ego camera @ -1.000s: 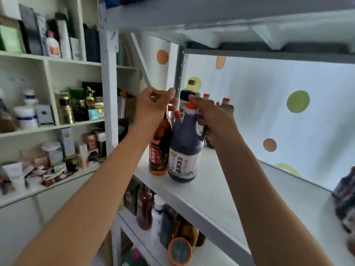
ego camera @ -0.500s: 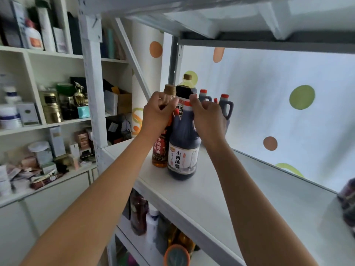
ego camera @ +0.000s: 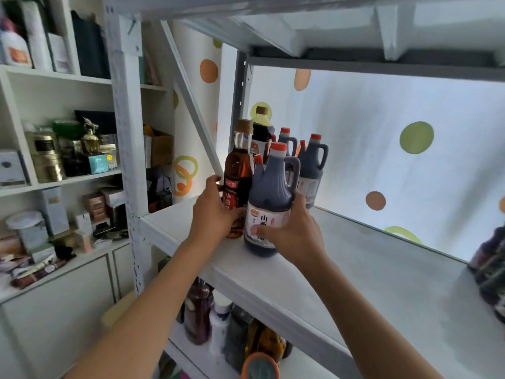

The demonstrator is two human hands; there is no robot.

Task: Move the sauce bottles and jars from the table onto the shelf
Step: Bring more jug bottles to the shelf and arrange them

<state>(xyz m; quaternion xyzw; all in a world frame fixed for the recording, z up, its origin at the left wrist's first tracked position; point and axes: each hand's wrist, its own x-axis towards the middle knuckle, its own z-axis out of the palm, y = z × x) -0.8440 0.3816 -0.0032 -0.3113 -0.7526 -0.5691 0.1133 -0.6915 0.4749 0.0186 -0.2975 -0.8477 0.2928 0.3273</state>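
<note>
Left hand: the left hand (ego camera: 216, 212) is curled around the lower body of a tall clear glass bottle of amber-red liquid with a cork-coloured cap (ego camera: 238, 170), covering much of its dark red label.
Right hand: the right hand (ego camera: 296, 231) is wrapped around the base of a dark plastic jug with a moulded handle and an orange-red cap (ego camera: 269, 192), thumb across its white label.
Where they stand: both bottles are upright on the white metal shelf (ego camera: 369, 272), near its front left corner, touching side by side.
Readable writing: the jug's label shows large dark Chinese characters, the top one "山"; those below are partly under the thumb. The glass bottle's label carries white Chinese characters too blurred to read.
Behind: a cluster of similar dark jugs with orange-red caps (ego camera: 311, 162) and one taller dark bottle with a tan cap (ego camera: 261, 127) stand towards the back left corner, partly hidden by the two front bottles.
Cut off: a dark blurred object (ego camera: 490, 266) at the shelf's right end runs out of view.
Below: more bottles on the lower shelf (ego camera: 218, 324) are largely hidden by the shelf's front edge and the forearms.
</note>
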